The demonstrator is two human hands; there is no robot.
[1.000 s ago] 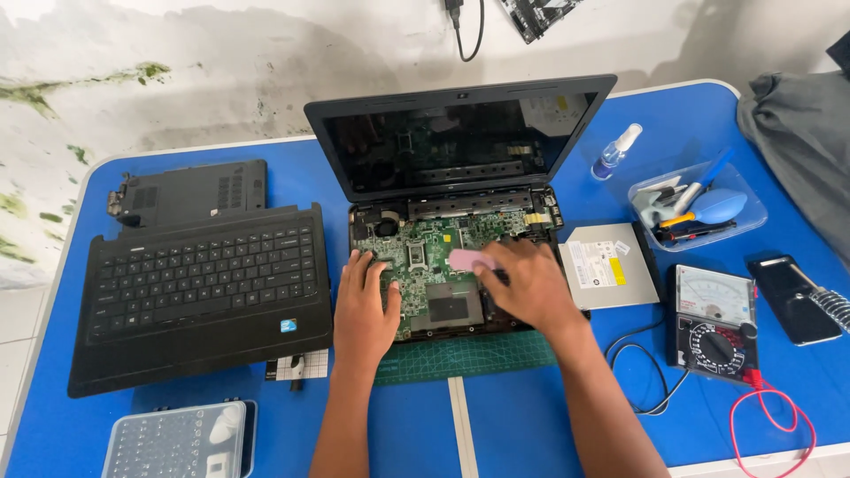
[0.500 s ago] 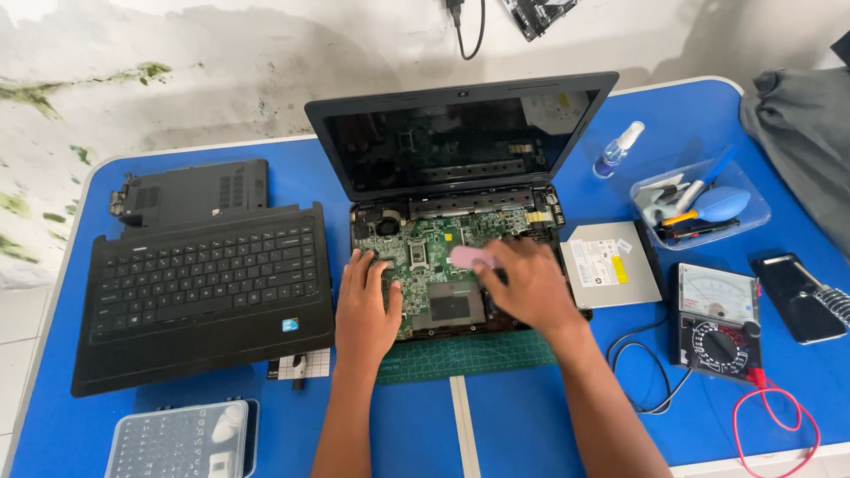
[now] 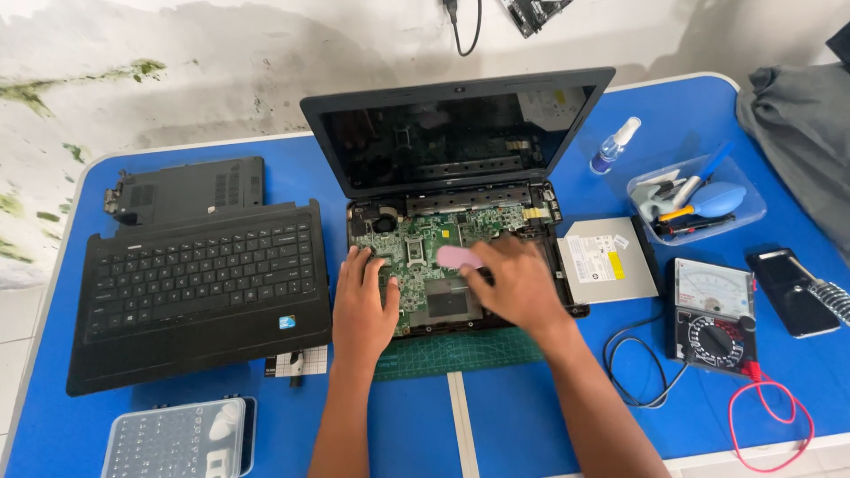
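A dark laptop screen [image 3: 452, 133] stands open at top centre. Right of it, a white-and-yellow label [image 3: 598, 258] covers the silver drive [image 3: 611, 261]. A phone's black screen [image 3: 784, 279] lies far right.

Repair workshop: dismantled laptop [image 3: 443, 257], multimeter [image 3: 713, 314]

One open laptop [image 3: 460, 168], one detached keyboard [image 3: 199, 292], one multimeter [image 3: 713, 314], two hands [image 3: 363, 305].

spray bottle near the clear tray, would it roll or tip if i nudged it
The small spray bottle already lies on its side on the blue table, so tipping seems no concern. Its round body looks apt to roll. It seems small and light, so a slight nudge would probably shift it.
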